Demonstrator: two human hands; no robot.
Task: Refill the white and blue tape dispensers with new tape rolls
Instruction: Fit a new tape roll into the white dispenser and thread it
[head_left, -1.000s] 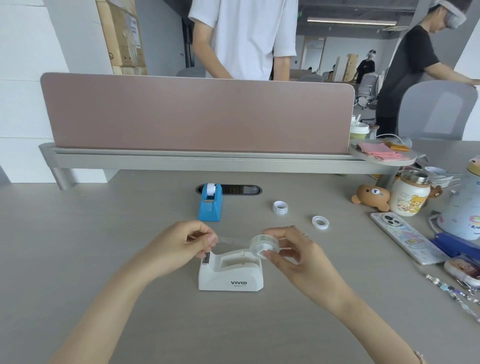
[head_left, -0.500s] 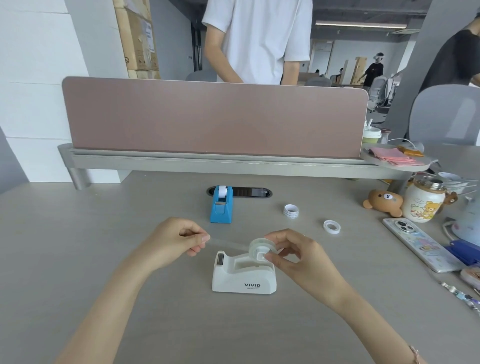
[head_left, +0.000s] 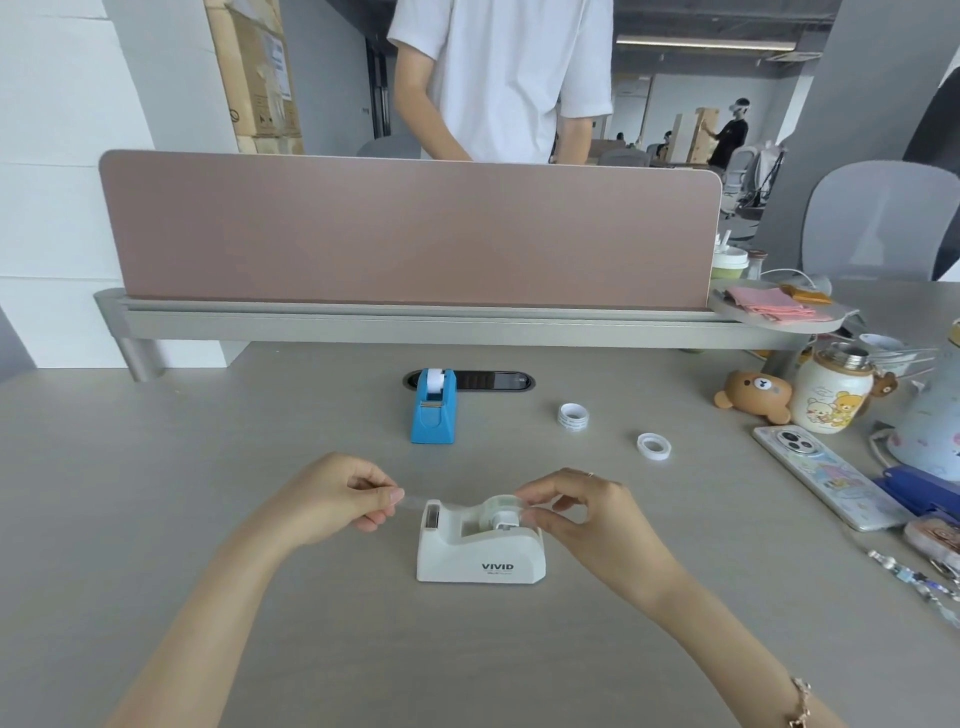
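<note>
The white tape dispenser marked VIVID stands on the desk between my hands. A clear tape roll sits low in its well, and my right hand pinches the roll by its sides. My left hand pinches the free end of the clear tape strip, stretched over the cutter end. Farther back stands the blue tape dispenser with a white roll in it. Two loose small rolls lie to the right, one printed and one plain white.
A pink desk divider closes off the back, with a person in a white shirt behind it. At the right lie a phone, a bear mug, a bear toy, a blue item and a bead chain.
The clear roll has come down from above the white dispenser into its well, held by my right hand. My left hand keeps the strip end, now lower, at the cutter.
</note>
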